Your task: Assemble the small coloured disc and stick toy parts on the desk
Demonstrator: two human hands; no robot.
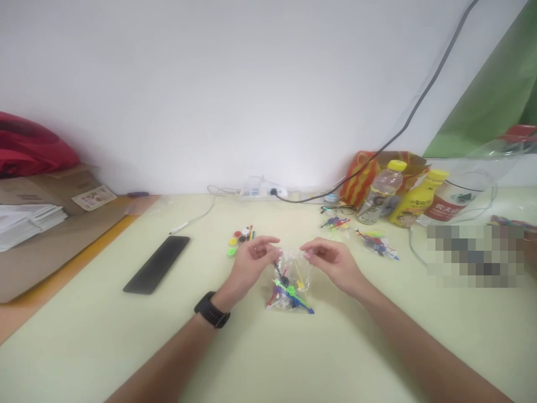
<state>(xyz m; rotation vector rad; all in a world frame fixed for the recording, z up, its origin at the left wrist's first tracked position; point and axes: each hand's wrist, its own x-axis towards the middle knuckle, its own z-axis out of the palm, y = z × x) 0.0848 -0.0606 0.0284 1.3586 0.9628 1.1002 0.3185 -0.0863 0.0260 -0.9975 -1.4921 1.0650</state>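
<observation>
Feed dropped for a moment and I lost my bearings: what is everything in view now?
clear bag: one, see-through with coloured parts, table centre
loose pieces: small pile, mixed colours, beyond the bag
small bags: two, clear, right of centre
black slab: one, black, left of centre
clear bottle: one, yellow cap, far right
yellow bottle: one, yellow, beside it
table: one, pale yellow, underneath
watch: one, black, left wrist
left hand: one, bare, pinching bag top
right hand: one, bare, pinching bag top

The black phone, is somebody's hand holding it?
No, the black phone lies flat on the table, apart from the left hand and the right hand, which both pinch the little clear bag.
</observation>
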